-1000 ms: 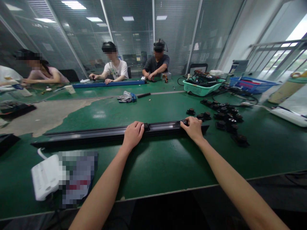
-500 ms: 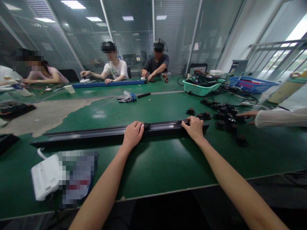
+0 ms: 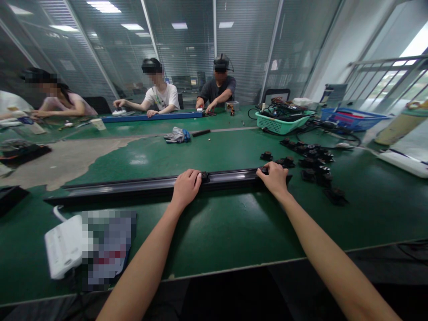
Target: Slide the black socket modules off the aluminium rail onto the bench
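A long black metal rail (image 3: 230,177) lies lengthwise across the table before me. My left hand (image 3: 187,186) is closed over its middle part, fingers wrapped on the far edge and thumb beside a small black block (image 3: 205,176) seated on the rail. Close to the right end, my right hand (image 3: 276,180) pinches another small black piece (image 3: 264,170) at the rail's top; my fingers partly hide it. Several similar black parts with brownish tops (image 3: 312,158) lie in a loose group to the right of that hand.
A white box-like device (image 3: 63,247) and a blurred packet (image 3: 110,249) lie at near left. Grey gloves (image 3: 178,135) rest beyond the rail. A green basket of cables (image 3: 284,122) and a blue basket (image 3: 354,118) stand at back right. Co-workers (image 3: 162,98) sit across the table.
My right hand has slid slightly right along the rail. My left hand stays in place. The co-worker's arm at the right has left the view, uncovering a white strip there.
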Action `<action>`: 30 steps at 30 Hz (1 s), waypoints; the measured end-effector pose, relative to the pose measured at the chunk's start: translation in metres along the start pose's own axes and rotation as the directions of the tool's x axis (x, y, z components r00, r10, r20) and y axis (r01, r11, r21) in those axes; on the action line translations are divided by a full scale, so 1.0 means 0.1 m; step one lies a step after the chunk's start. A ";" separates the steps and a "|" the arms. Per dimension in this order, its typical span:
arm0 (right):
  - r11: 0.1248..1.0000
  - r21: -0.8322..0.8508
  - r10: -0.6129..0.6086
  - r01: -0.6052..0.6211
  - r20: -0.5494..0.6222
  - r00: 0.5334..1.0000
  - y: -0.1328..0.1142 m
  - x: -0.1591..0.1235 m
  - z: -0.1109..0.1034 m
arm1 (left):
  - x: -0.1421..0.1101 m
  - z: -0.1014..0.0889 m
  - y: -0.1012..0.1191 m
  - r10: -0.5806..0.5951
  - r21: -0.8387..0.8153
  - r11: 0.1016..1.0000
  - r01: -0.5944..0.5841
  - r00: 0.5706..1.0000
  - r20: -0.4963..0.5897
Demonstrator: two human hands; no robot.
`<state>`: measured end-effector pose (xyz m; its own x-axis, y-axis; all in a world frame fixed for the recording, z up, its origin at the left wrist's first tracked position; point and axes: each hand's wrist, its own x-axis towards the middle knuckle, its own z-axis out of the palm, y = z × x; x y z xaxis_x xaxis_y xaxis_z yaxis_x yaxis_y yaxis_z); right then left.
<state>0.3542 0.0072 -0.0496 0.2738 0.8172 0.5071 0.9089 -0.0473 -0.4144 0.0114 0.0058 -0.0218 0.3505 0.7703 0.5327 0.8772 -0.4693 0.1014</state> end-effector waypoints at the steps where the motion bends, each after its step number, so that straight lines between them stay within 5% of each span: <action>1: 1.000 -0.004 0.005 -0.005 0.002 1.000 0.00 0.00 0.00 | 0.00 0.00 0.00 0.001 0.003 1.000 -0.001 1.000 -0.001; 30: 0.986 -0.157 0.048 -0.048 -0.005 0.999 -0.01 0.00 -0.06 | 0.00 0.01 -0.01 -0.004 -0.005 1.000 0.004 1.000 0.002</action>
<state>0.3553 0.0044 -0.0449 0.3189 0.8110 0.4906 0.9327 -0.1764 -0.3146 0.0112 0.0067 -0.0227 0.3476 0.7732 0.5304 0.8771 -0.4681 0.1076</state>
